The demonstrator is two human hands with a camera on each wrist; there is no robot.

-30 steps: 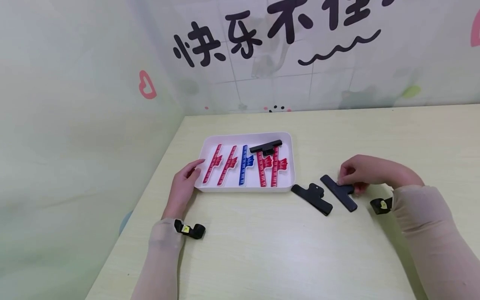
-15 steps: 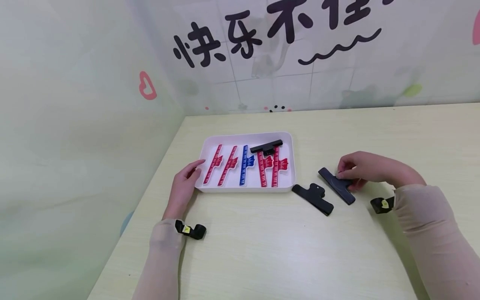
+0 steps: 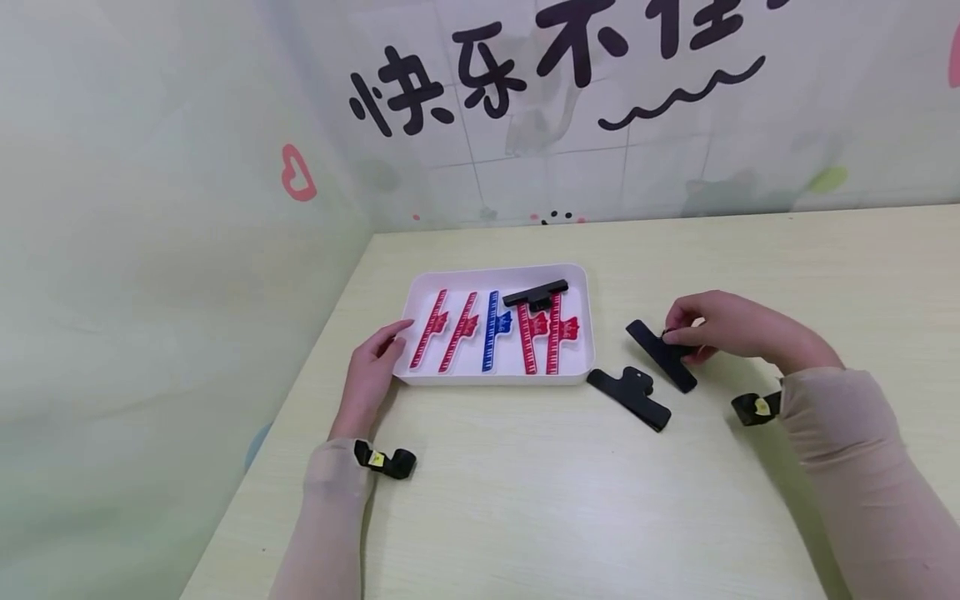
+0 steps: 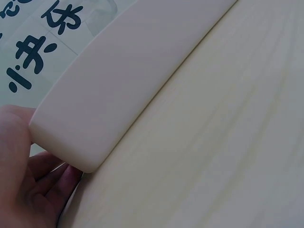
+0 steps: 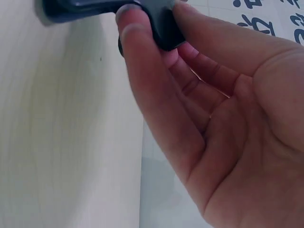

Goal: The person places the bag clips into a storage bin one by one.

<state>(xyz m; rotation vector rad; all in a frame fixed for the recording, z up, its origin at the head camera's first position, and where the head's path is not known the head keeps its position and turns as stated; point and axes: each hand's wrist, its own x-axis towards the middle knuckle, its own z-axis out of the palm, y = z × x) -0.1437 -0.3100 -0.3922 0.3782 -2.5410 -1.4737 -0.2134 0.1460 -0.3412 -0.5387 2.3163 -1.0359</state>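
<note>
A white tray (image 3: 491, 379) lies on the table, holding several red ruler-printed clips (image 3: 457, 333), a blue one (image 3: 491, 333) and a black clip (image 3: 536, 296) across the tops of two red ones. My left hand (image 3: 371, 367) grips the tray's left side; in the left wrist view its thumb and fingers meet the tray's corner. My right hand (image 3: 727, 329) pinches the handle of another long black clip (image 3: 660, 354) between thumb and fingers. The right wrist view shows this clip (image 5: 164, 21) raised off the table. A further black clip (image 3: 630, 398) lies beside the tray's near right corner.
The pale wooden table (image 3: 510, 500) meets a printed wall covering (image 3: 555, 183) at the back and a pale curtain-like sheet (image 3: 150, 333) on the left. A black wrist camera (image 3: 386, 461) sits at my left cuff, another (image 3: 756, 408) at the right.
My right hand has moved a little away from me and to the left, carrying the black clip with it. The left hand keeps its place on the tray.
</note>
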